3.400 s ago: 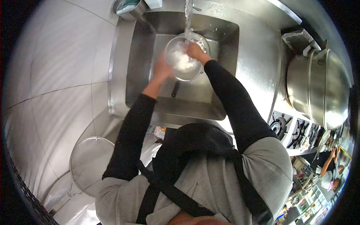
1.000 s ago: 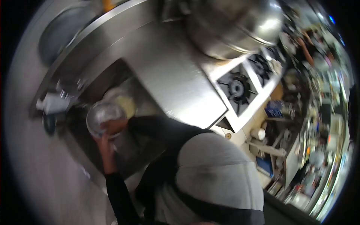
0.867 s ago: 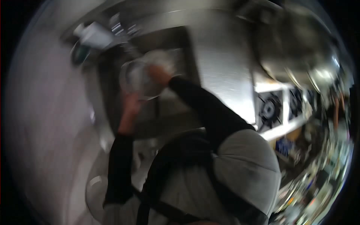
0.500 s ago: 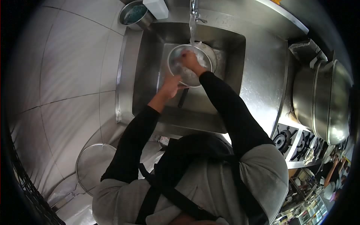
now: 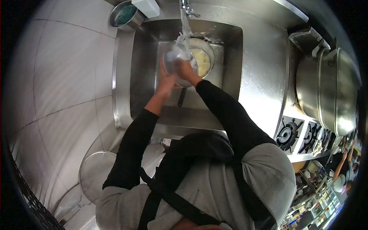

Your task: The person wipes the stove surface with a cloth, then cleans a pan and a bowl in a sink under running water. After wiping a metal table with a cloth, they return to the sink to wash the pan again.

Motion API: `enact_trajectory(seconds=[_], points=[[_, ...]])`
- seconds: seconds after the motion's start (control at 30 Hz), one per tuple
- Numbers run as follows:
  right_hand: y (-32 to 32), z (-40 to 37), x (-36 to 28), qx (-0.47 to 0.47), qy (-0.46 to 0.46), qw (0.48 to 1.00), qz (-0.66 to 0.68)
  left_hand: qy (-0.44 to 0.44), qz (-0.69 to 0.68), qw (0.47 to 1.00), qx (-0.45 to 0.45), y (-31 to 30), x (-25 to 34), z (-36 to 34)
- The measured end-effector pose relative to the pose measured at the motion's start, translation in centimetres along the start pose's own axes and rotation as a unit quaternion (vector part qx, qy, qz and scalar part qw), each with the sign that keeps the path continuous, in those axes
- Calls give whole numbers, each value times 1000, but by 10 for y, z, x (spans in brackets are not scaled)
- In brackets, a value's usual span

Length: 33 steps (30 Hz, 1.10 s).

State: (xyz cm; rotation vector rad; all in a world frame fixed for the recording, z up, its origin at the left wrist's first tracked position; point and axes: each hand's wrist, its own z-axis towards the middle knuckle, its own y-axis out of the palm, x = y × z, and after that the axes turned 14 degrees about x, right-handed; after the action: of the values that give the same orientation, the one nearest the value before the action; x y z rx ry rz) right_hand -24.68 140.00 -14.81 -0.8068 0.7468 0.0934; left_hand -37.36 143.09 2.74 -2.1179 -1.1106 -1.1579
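Under the running tap [image 5: 185, 5], a round metal bowl [image 5: 185, 83] is held tilted in the sink [image 5: 226, 76]. My left hand [image 5: 166, 83] grips its left side from outside, fingers along the wall. Inside the bowl is my right hand [image 5: 184, 70], its fingers smeared by motion; whether they hold anything is hidden. Water [image 5: 185, 27] falls and splashes at the bowl's far edge. Just behind and to the right, a second round vessel [image 5: 211, 46] stands on the sink floor, with something pale yellow [image 5: 201, 59] in it. A dark handle [image 5: 182, 97] lies below the bowl.
A metal pot with a green scrubber [image 5: 124, 15] and a white container [image 5: 147, 7] stand at the sink's back left corner. Steel counter [image 5: 264, 65] runs along the right. Farther right are large pots [image 5: 322, 92] and gas burners [image 5: 287, 134]. A round strainer [image 5: 96, 174] is at lower left.
Both hands and the bowl have moved left relative to the second vessel, uncovering its yellow contents. Water now splashes off the bowl's far edge. The whole view has shifted slightly.
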Motion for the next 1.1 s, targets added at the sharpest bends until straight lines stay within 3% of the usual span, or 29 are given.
enact_trajectory(seconds=[0.07, 0.13, 0.2, 0.23, 0.27, 0.33, 0.37, 0.4, 0.47, 0.5, 0.53, 0.6, 0.63, 0.7, 0.73, 0.8, 0.83, 0.87, 0.93, 1.0, 1.03, 1.1], points=[[-41, -9, -28, -58, 99, 977, 179, -3, -31, 1000, -5, -13, 0, 5], [-53, 3, -30, -95, 75, 983, 137, 62, 27, 998, -4, -11, -6, -2], [-64, 26, -40, -170, 271, 936, 149, 21, 27, 999, 14, -1, -2, -10], [-31, 9, -32, -50, 204, 957, 202, 6, 15, 1000, 23, 2, 0, -12], [-35, 8, -38, -49, 204, 957, 200, -7, 4, 999, 33, 4, 1, -11], [-44, 2, -51, -200, 112, 959, 168, 1, -26, 999, 30, -8, 2, -6], [-42, -5, -34, -203, 60, 970, 120, 8, -55, 998, 29, -13, 1, -4], [-37, -6, -17, -206, 63, 969, 123, 4, -54, 998, 32, -13, -7, -8], [-11, 6, 31, -207, 50, 976, -42, 46, -46, 998, -10, -7, -16, -13], [-11, 21, 16, -128, 103, 985, 44, 47, -45, 998, -14, -6, -19, -9], [-14, 33, -7, -126, 106, 986, 40, 27, -17, 999, 15, -3, -23, -4], [-29, 28, -54, -156, 191, 949, 196, -6, 4, 999, 44, -4, -35, -1], [-36, 22, -51, -153, 188, 951, 191, -3, -24, 999, 32, -15, -29, 12], [-40, -3, -34, -298, 47, 949, 88, -4, -54, 998, 16, -21, -2, 4], [-41, -7, -21, -297, 49, 949, 92, -6, -49, 999, 17, -24, -5, -2], [-41, -2, 15, -213, 122, 966, -87, -49, -41, 998, -11, -21, -16, -10], [-33, 1, 13, -213, 126, 965, -86, -53, -55, 997, -9, -15, -37, -9], [-25, 10, 6, -83, 121, 987, -60, -53, -54, 997, -15, -12, -42, -5], [-17, 12, -15, 45, 114, 992, -40, -99, -83, 991, -25, -2, -57, -2], [-32, 15, -55, -93, 213, 961, 148, -107, -100, 989, -31, -11, -58, 17], [-38, 7, -58, -89, 210, 962, 147, -67, -76, 995, -3, -11, -38, 12], [-47, -17, -54, -192, 98, 959, 186, -8, -48, 999, 10, -28, -23, 7]])
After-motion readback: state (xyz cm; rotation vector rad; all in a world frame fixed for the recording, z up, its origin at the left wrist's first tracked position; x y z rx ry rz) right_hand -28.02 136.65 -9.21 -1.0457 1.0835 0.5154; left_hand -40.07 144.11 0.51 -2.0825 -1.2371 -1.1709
